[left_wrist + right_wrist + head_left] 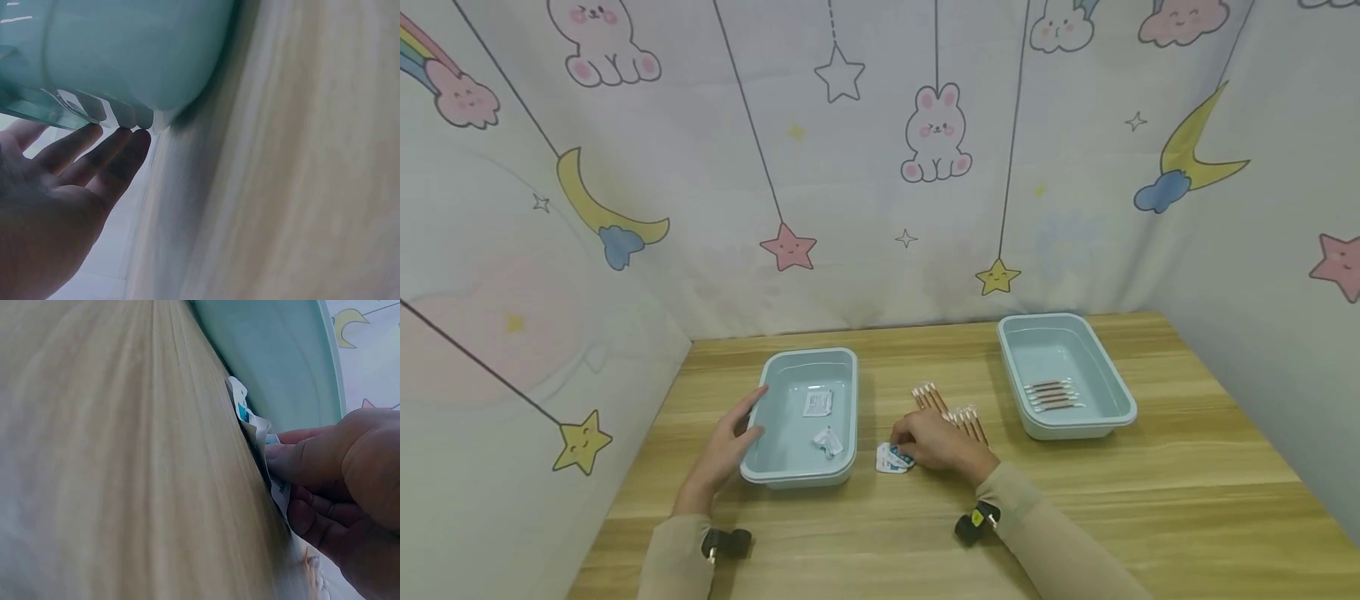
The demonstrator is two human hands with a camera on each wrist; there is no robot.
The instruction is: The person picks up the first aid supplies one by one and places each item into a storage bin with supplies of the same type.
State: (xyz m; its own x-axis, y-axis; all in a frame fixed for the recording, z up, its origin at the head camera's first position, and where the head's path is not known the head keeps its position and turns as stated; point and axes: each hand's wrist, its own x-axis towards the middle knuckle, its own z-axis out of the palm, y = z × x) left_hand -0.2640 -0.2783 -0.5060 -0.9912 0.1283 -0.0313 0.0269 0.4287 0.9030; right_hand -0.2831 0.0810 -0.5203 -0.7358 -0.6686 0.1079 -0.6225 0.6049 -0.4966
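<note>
My right hand (934, 442) pinches a white-and-teal sachet (280, 492) low at the wood-grain table (865, 542), beside the left pale-blue tub (801, 477); I judge it light, flexible, slick, best taken by its edge. My left hand (724, 448), fingers extended, touches that tub. Wrapped cotton swabs (968, 423) lie beyond.

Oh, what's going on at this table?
A person's right hand pinches a small packet at the table, while the left hand touches the left tub. Packets lie inside that tub. The right tub holds wrapped swabs; more swabs lie between the tubs.
</note>
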